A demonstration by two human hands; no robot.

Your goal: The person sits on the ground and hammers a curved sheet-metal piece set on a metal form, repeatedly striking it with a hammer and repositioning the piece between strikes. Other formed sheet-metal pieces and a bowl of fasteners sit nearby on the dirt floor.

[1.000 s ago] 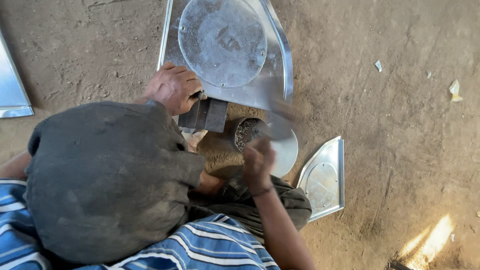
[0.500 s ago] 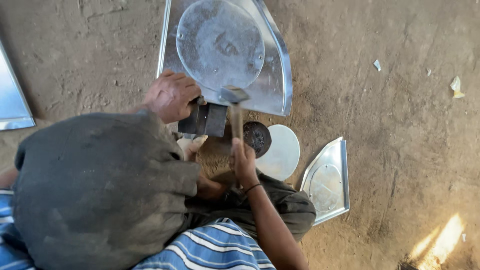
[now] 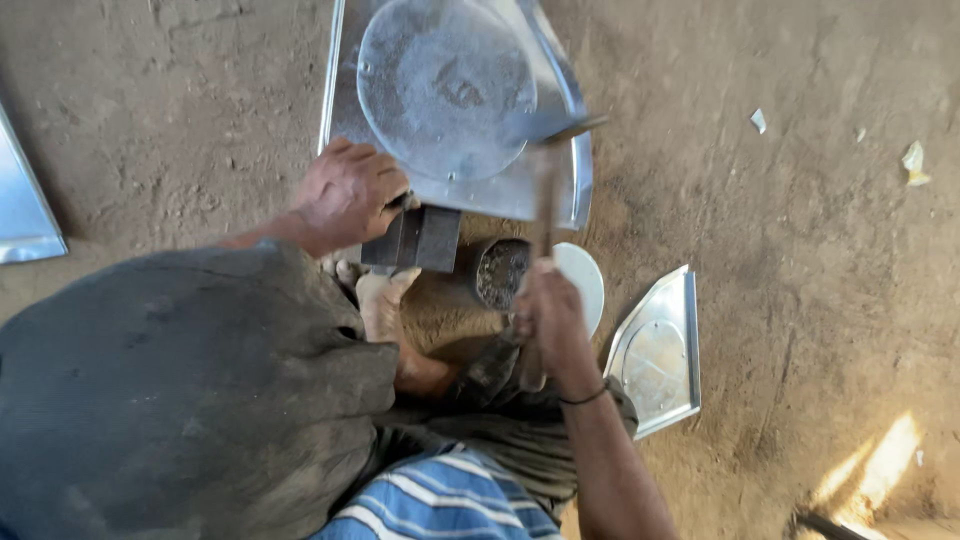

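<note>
While gripped, hammer [image 3: 548, 190] upright, head [image 3: 570, 128] away.

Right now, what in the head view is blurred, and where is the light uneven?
Head view: the hammer in the right hand is smeared by motion; the left hand on the dark block is sharp; the metal sheet shines dully without hard glare; a bright sun patch lies low right on the dirt floor.

The person is wearing a blue shirt with white stripes [image 3: 450, 500] and dusty grey-brown trousers [image 3: 190, 390], and is going barefoot. A thin dark band [image 3: 583, 398] is circling the right wrist, at 5 o'clock from the right hand [image 3: 548, 318]; both forearms are showing bare.
</note>
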